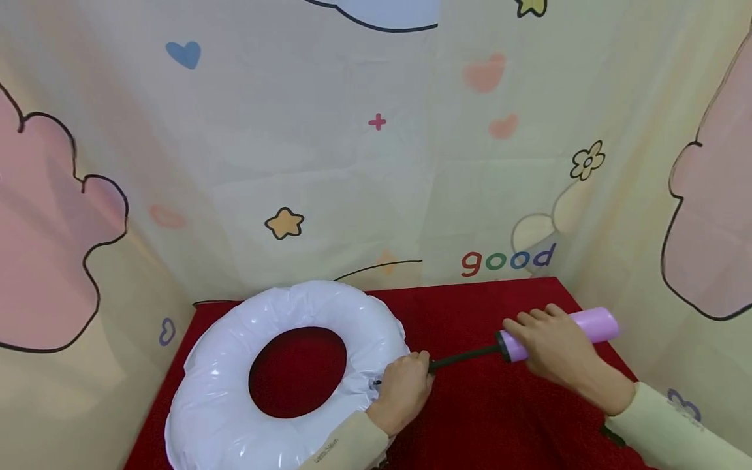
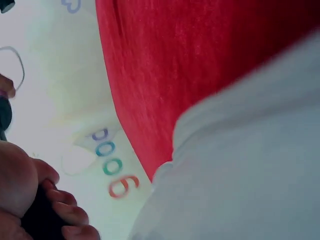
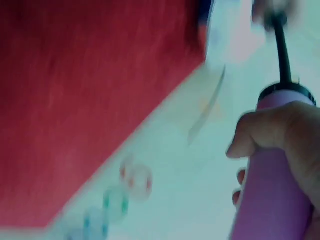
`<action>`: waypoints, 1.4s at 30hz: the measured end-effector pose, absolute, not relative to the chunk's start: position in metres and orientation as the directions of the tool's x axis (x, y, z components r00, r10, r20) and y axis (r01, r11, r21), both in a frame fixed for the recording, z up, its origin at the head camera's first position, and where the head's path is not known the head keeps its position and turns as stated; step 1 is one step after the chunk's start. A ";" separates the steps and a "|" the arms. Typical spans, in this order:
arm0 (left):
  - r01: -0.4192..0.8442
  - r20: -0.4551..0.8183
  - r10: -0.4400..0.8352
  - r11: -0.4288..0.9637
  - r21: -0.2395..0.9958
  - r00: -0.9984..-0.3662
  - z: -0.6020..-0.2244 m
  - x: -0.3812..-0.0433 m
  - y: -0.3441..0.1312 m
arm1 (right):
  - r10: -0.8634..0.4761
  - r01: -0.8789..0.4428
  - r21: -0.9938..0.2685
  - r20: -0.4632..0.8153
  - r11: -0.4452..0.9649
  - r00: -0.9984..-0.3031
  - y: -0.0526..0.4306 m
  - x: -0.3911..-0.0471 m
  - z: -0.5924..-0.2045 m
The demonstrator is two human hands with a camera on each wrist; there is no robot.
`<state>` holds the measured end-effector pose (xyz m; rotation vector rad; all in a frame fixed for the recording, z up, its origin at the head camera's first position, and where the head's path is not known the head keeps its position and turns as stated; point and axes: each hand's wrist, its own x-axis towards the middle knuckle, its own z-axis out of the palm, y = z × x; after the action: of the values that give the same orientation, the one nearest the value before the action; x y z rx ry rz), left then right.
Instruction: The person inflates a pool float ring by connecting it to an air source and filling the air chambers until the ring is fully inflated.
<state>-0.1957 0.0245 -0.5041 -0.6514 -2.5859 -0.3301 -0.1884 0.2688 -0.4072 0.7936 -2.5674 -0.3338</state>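
A white inflatable swim ring (image 1: 220, 385), plump with creases along its seams, lies at the left. My left hand (image 1: 404, 386) grips the black end of a hand pump at the ring's right side, beside the valve (image 1: 375, 384). The fingers (image 2: 72, 212) curl round that black part in the left wrist view. From there a thin black rod (image 1: 467, 356) runs right to the pump's purple barrel (image 1: 596, 324). My right hand (image 1: 555, 346) holds this barrel, tilted up to the right; the right wrist view shows the thumb (image 3: 265, 131) across it.
Dark red cloth (image 1: 470, 418) covers the table under the ring. Pale curtains (image 1: 329, 130) with printed hearts, stars and the word "good" (image 1: 508, 260) hang close behind the table and on both sides.
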 end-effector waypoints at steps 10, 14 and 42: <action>0.539 0.432 0.459 0.839 0.077 -0.776 -0.501 -0.190 0.045 | -0.613 -0.505 0.365 0.305 0.782 -0.728 0.222 -0.186 -0.441; 0.543 0.408 0.439 0.819 0.185 -0.800 -0.498 -0.193 0.035 | -0.635 -0.514 0.384 0.335 0.767 -0.696 0.243 -0.189 -0.420; 0.523 0.297 0.431 0.694 0.494 -0.852 -0.499 -0.191 0.015 | -0.643 -0.463 0.476 0.348 0.748 -0.682 0.255 -0.182 -0.369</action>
<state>-0.1907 0.0154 -0.4991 -0.7787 -2.7441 -0.8733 -0.1816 0.2549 -0.3689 0.8348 -2.4452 -0.4826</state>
